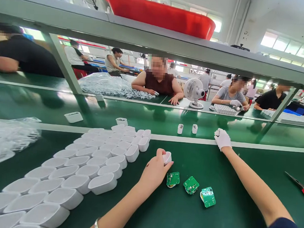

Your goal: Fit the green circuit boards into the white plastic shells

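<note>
My left hand (155, 169), bare, grips a small white plastic casing (167, 158) between thumb and fingers, just above the green bench. Close to it lie three green circuit boards: one nearest the hand (173, 178), one in the middle (191, 185) and one to the right (208, 196). My right hand (222, 139), in a white glove, is at the white strip along the far bench edge. Its fingers are curled, and what they hold, if anything, is hidden. Left of my left hand stand rows of white open-topped casings (76, 182).
Beyond the strip, a green belt (152, 114) carries two small filled casings (187, 129) and others farther left. Clear plastic bags (7, 138) lie at left, red-handled pliers (303, 187) at right. A shelf beam (157, 41) with a red tray (159, 13) crosses above. Co-workers sit opposite beside a fan (194, 89).
</note>
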The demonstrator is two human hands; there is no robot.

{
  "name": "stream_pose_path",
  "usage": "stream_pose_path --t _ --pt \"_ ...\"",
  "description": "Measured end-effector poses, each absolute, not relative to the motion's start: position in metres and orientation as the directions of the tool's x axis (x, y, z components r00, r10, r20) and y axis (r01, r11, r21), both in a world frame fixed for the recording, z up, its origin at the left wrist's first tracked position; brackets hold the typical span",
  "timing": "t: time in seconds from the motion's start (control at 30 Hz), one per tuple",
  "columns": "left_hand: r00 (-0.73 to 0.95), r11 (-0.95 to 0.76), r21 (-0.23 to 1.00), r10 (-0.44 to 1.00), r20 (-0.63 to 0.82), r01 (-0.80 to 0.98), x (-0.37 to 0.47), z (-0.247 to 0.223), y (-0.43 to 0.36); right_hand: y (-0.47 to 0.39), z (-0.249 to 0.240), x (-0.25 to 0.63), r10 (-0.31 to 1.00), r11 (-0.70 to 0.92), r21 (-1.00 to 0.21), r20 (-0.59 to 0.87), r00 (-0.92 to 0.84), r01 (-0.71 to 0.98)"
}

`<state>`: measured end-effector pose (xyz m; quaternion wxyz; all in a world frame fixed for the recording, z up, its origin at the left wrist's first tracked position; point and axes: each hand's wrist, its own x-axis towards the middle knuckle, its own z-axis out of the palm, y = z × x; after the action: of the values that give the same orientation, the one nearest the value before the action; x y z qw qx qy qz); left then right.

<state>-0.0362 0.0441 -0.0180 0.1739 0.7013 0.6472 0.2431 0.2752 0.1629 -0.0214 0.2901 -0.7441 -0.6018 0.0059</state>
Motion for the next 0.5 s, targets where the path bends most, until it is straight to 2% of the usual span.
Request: stream_pose_path --t 0.13,0.2,0.37,0.5 --pt "0.092 -0.129 0.757 0.992 0.091 0.64 -0.039 -0.027 0.052 0.109 -0.032 0.253 0.92 0.093 -0.46 0.379 0.1 0.883" --pt "0.134 -0.145 0.815 0.988 0.084 0.56 -0.04 -0.031 0.056 0.08 -0.038 0.248 0.926 0.134 -0.466 0.374 0.058 0.875" --pt "0.142 -0.169 0.855 0.983 0.113 0.491 -0.034 -0.032 0.055 0.04 -0.041 0.245 0.93 0.139 -0.427 0.366 0.031 0.894" --pt "0.151 -0.22 0.869 0.974 0.17 0.444 -0.023 -0.029 0.046 0.037 -0.039 0.238 0.933 0.071 -0.39 0.352 0.077 0.918"
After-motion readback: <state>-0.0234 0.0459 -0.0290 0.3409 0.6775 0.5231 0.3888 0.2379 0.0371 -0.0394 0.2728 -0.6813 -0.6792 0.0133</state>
